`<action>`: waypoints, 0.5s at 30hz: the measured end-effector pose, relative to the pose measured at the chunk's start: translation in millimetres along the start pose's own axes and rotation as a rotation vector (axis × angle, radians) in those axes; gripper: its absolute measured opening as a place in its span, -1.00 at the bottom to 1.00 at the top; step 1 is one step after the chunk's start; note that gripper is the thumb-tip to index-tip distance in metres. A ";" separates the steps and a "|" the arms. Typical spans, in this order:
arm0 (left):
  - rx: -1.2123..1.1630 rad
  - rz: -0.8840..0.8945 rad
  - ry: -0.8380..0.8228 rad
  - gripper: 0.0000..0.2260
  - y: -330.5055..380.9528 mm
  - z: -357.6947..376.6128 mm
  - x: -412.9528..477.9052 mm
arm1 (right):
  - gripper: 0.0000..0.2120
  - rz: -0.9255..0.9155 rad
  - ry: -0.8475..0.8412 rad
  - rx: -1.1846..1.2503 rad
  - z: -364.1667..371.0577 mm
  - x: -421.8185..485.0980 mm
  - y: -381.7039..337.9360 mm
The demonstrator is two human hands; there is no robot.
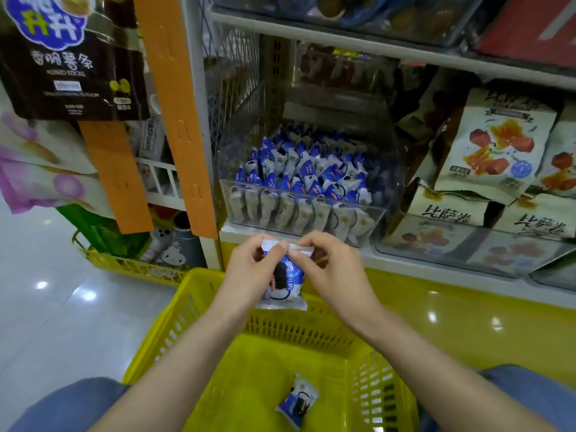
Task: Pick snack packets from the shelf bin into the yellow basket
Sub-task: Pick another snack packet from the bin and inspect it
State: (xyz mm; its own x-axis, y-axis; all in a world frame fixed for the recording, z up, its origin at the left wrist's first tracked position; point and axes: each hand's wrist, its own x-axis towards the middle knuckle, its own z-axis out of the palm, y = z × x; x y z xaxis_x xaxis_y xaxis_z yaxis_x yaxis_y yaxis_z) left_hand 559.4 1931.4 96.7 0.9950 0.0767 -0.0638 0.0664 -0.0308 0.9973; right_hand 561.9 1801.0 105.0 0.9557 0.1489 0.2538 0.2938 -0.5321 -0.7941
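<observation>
A clear shelf bin (pixel 381 210) holds several blue-and-white snack packets (pixel 305 179). Just below its front, over the far rim of the yellow basket (pixel 162 344), hangs one blue-and-white packet (pixel 285 283). My left hand (pixel 249 272) and my right hand (pixel 338 272) both pinch its top seam, one at each end. Another packet of the same kind (pixel 297 400) lies on the basket's floor near the front.
Cream snack bags (pixel 495 145) fill the shelf to the right of the bin. An orange hanging strip (pixel 177 120) and a dark potato-sticks bag (pixel 71 57) hang at left. A second yellow basket (pixel 124 265) with goods stands on the tiled floor at left. My knees flank the basket.
</observation>
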 end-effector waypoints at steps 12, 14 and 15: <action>-0.034 -0.123 -0.190 -0.77 0.9 2.4 -2.7 | -0.86 0.230 0.211 0.113 -23.0 8.8 6.3; -0.078 -0.108 -0.128 -0.81 0.0 0.5 -1.7 | -0.84 0.372 0.178 0.337 -24.4 10.8 8.4; -0.113 -0.099 -0.095 -0.84 -0.3 -1.1 -0.6 | -0.83 0.427 0.142 0.419 -23.3 10.1 8.9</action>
State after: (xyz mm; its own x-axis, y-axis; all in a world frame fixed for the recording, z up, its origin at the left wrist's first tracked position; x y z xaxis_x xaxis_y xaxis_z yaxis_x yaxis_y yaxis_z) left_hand 558.7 1932.5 96.5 0.9870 -0.0204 -0.1594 0.1606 0.0844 0.9834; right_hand 573.8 1778.3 113.4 0.9874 -0.1330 -0.0862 -0.1052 -0.1426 -0.9842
